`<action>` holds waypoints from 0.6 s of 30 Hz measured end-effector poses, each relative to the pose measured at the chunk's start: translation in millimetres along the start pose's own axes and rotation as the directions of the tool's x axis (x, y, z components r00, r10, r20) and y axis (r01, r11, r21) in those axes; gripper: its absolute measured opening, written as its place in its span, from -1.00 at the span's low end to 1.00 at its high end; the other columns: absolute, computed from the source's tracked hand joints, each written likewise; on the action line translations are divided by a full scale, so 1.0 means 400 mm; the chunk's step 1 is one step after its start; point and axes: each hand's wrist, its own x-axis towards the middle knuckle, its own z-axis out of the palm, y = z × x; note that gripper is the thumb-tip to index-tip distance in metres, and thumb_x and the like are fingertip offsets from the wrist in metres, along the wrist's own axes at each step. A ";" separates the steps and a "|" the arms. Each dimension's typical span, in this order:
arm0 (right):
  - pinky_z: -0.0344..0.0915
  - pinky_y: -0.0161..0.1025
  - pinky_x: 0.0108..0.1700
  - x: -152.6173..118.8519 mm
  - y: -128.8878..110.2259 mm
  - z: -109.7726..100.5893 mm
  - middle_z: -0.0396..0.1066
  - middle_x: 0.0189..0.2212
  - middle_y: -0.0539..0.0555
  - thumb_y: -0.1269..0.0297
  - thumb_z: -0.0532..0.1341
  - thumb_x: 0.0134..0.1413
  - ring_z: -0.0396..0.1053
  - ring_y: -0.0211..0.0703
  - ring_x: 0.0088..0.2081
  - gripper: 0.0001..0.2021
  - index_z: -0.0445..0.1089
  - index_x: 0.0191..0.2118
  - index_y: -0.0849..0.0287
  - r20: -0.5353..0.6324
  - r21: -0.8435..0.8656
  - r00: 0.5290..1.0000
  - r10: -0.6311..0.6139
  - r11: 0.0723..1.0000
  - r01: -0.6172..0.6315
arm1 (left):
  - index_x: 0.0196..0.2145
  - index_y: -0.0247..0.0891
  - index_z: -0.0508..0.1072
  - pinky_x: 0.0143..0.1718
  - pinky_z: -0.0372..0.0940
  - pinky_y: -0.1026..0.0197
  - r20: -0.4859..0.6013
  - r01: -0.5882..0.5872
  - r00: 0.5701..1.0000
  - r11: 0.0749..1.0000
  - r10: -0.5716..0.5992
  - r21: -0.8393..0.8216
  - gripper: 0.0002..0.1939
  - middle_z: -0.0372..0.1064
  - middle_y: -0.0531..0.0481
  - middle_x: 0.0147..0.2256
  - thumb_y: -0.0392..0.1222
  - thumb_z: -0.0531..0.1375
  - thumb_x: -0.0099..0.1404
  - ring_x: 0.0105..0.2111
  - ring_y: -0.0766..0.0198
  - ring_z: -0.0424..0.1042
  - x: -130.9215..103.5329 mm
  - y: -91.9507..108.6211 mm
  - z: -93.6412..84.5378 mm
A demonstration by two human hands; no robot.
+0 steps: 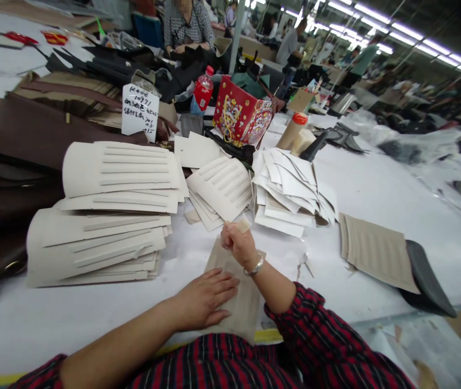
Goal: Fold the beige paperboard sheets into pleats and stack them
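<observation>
My left hand (206, 300) lies flat, fingers stretched, on a thin grey-beige panel (242, 305) at the table's near edge. Over the panel's far end, my right hand (238, 243) is closed on a small pale yellow block (244, 225), whose material I cannot make out. A silver bangle is on the right wrist. Just beyond this hand are cream ribbed panels (226, 186), loosely fanned. To the left rise two stacks of cream panels with raised strips, a far stack (120, 170) and a near stack (100, 240).
White sheets (282, 189) are piled ahead. Taupe ribbed panels (378, 251) overlap a black curved piece (428, 281) at right. Small scissors (305, 265) lie between. Behind are a handwritten card (140, 111), red-capped bottle (202, 92) and red box (242, 113). Brown leather (19, 135) covers the left; people work beyond.
</observation>
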 end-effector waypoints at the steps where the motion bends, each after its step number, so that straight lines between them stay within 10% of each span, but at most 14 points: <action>1: -0.06 -0.36 -0.64 0.009 0.013 0.018 -0.05 -0.79 -0.14 -0.03 -0.01 0.08 -0.07 -0.42 -0.71 -0.52 0.00 -0.72 0.15 0.009 0.008 1.000 0.007 1.000 -0.007 | 0.13 -0.23 0.12 0.16 -0.10 0.00 -0.014 0.003 1.000 1.000 -0.003 -0.013 -0.50 0.11 -0.07 0.13 -0.03 -0.01 0.27 0.14 0.11 0.03 0.000 -0.001 0.001; 9: 0.02 -0.37 -0.57 -0.096 -0.022 -0.078 0.07 -0.76 -0.10 0.13 0.04 0.09 0.03 -0.41 -0.66 -0.56 0.12 -0.73 0.20 0.271 -0.332 0.962 0.025 0.941 0.069 | 0.12 -0.21 0.12 0.16 -0.11 0.01 -0.024 0.024 0.999 0.999 -0.025 -0.037 -0.49 0.10 -0.06 0.13 -0.02 0.01 0.26 0.13 0.10 0.05 -0.004 -0.008 0.009; 14: 0.01 -0.35 -0.56 -0.176 -0.013 -0.170 0.06 -0.78 -0.09 0.15 0.01 0.12 0.02 -0.40 -0.67 -0.54 0.11 -0.75 0.20 0.136 -0.328 0.990 0.043 0.945 0.004 | 0.16 -0.21 0.05 0.17 -0.15 0.01 0.034 -0.015 0.999 1.000 0.015 0.001 -0.46 0.06 -0.06 0.15 -0.05 0.02 0.25 0.16 0.10 -0.01 0.000 -0.012 0.009; 18: 0.01 -0.35 -0.57 -0.108 0.011 -0.095 0.03 -0.78 -0.10 0.09 0.01 0.11 0.01 -0.39 -0.67 -0.53 0.08 -0.75 0.17 0.058 -0.241 0.998 0.008 0.971 0.006 | 0.17 -0.22 0.03 0.17 -0.15 -0.01 0.040 -0.019 0.999 1.000 0.019 0.006 -0.46 0.06 -0.08 0.15 -0.06 0.01 0.27 0.16 0.08 -0.02 0.003 -0.010 0.009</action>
